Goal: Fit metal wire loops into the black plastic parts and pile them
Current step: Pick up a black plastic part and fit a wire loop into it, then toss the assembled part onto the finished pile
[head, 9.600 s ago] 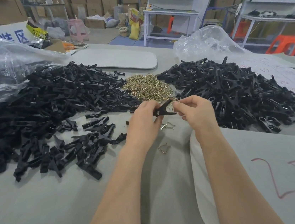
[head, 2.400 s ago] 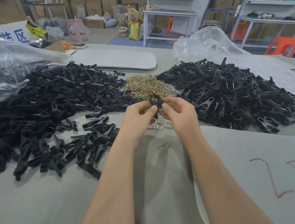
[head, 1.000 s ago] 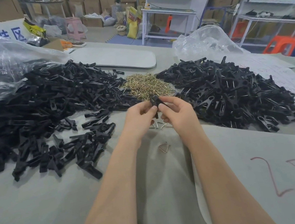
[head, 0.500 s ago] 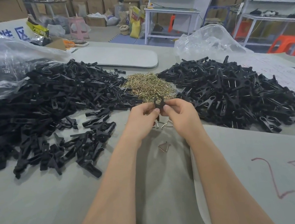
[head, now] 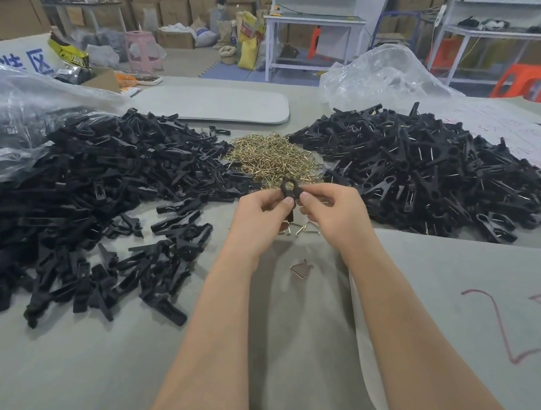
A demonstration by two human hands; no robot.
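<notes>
The left hand [head: 258,214] and right hand [head: 331,209] each pinched the black plastic part [head: 289,190] between thumb and fingertips. They held it upright above the table [head: 79,381], just in front of the wire loop heap [head: 270,160]. Whether a loop was already seated could not be confirmed, because the fingers hid the joint.

Risks:
- A loop pressed in off-axis would likely spring out among the loose loops [head: 303,229].
- Uneven pinch pressure could let the part twist free.
- A part dropped on the left pile [head: 91,199] instead of the right pile [head: 428,171], where wire glinted, would probably mix fitted with unfitted stock

Black plastic parts [head: 92,206], brass-gold wire loops [head: 270,160], grey-green table [head: 62,383], red scrawl on grey sheet [head: 442,286], orange stool [head: 524,80]
</notes>
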